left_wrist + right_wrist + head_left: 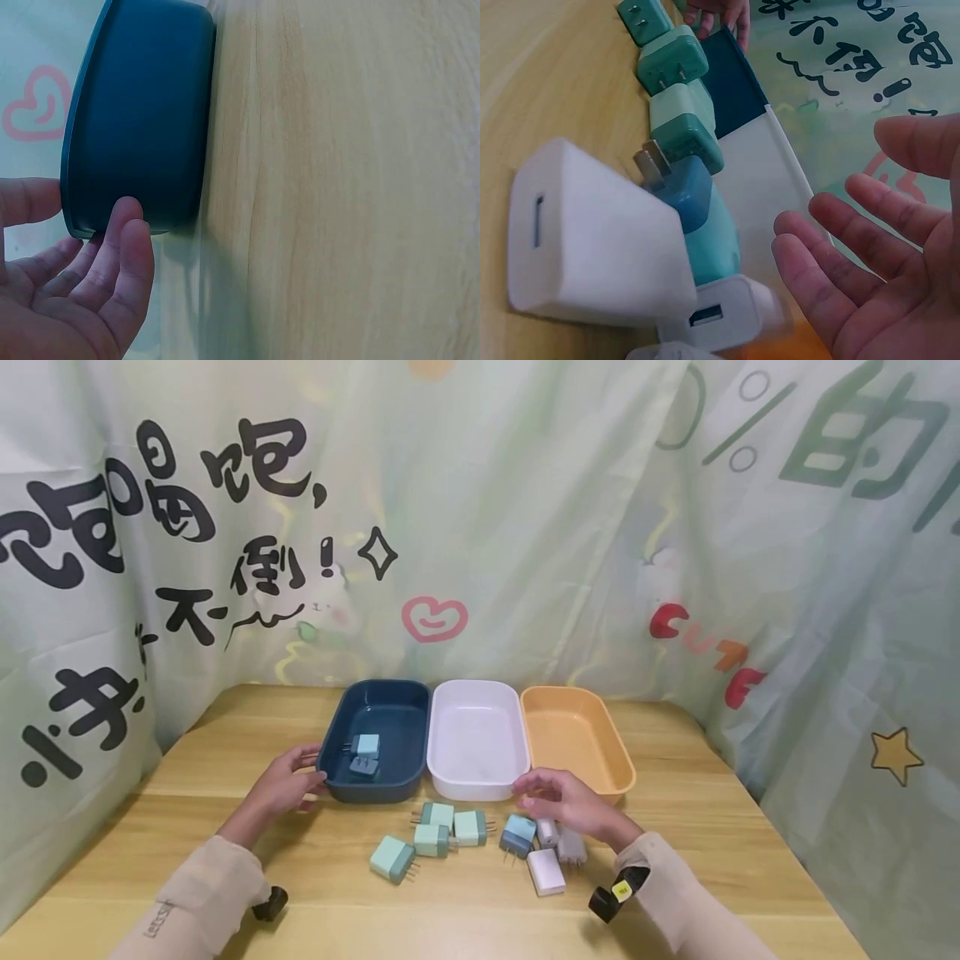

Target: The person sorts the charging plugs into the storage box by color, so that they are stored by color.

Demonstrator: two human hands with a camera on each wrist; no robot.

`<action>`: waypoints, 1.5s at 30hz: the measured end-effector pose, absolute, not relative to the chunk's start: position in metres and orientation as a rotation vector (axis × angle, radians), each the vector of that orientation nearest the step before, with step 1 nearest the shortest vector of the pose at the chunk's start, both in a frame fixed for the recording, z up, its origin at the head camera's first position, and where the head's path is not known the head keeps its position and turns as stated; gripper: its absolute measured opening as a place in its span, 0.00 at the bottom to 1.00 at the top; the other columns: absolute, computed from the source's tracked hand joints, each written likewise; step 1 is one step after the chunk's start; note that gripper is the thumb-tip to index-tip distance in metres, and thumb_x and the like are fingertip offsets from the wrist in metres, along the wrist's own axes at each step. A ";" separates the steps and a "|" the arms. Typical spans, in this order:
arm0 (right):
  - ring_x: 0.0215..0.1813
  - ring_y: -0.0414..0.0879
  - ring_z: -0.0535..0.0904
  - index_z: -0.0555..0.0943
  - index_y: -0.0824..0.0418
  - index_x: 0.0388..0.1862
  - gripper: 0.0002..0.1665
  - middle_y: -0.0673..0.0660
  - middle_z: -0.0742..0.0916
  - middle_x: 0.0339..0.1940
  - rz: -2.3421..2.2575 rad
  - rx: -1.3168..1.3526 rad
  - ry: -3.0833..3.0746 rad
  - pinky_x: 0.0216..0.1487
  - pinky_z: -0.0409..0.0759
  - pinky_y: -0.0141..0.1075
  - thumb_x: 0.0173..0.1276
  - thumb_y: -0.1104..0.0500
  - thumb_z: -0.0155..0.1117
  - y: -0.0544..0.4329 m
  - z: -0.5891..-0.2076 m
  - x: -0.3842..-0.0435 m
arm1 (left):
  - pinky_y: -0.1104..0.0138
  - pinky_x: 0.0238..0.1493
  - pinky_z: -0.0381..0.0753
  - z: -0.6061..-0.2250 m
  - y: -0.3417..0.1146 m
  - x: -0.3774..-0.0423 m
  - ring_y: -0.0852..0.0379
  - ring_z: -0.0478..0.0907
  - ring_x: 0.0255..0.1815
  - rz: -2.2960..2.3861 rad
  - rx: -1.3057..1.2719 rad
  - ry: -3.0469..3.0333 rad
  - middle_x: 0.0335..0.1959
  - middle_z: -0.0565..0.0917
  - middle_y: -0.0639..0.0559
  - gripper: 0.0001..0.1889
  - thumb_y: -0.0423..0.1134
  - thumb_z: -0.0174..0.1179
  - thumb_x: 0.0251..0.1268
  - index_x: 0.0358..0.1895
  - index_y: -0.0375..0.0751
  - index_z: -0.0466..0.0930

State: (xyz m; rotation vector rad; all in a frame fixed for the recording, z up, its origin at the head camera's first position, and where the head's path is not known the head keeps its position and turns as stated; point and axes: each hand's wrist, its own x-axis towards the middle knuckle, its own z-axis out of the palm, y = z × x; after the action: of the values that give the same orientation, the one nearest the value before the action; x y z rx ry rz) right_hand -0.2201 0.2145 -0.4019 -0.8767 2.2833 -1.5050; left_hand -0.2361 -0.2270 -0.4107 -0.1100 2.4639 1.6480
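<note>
My left hand [288, 783] touches the near left corner of a navy tray [375, 794], fingers relaxed along its wall; in the left wrist view the thumb lies at the tray's rim [66, 165]. Inside that tray lie a light-blue-and-dark charger plug [367, 744] and a dark blue one [363, 766]. My right hand [562, 797], fingers loosely spread and holding nothing, hovers by the near right corner of the white tray [480, 787]. Below it are white chargers [546, 872] and a blue charger [517, 835]. Several green chargers [392, 858] lie further left.
A yellow tray [622, 772] stands right of the white one, all three side by side on a wooden table [450, 927]. A printed curtain [525, 527] hangs behind and at both sides. The right wrist view shows a white charger [592, 240] very close.
</note>
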 end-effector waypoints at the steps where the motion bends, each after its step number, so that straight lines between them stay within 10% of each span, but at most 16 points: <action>1: 0.52 0.57 0.80 0.74 0.75 0.56 0.19 0.74 0.79 0.52 -1.501 -0.885 2.291 0.53 0.76 0.36 0.72 0.63 0.56 0.215 -0.402 -0.219 | 0.56 0.41 0.82 -0.411 -0.227 -0.236 0.43 0.79 0.47 1.647 -0.116 2.463 0.68 0.62 0.29 0.29 0.31 0.50 0.72 0.73 0.34 0.53; 45: 0.48 0.51 0.81 0.76 0.73 0.54 0.19 0.65 0.83 0.49 -1.296 -0.846 2.495 0.49 0.79 0.37 0.67 0.63 0.63 0.221 -0.410 -0.206 | 0.56 0.41 0.82 -0.414 -0.229 -0.239 0.44 0.79 0.46 1.653 -0.124 2.461 0.67 0.63 0.29 0.29 0.30 0.51 0.71 0.72 0.35 0.55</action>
State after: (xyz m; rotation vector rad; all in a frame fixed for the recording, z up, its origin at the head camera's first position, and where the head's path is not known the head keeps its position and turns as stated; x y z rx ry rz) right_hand -0.2060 0.2215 -0.4098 -0.8458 2.4951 -1.2964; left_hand -0.2393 -0.2288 -0.4136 -0.1244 2.4606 1.6535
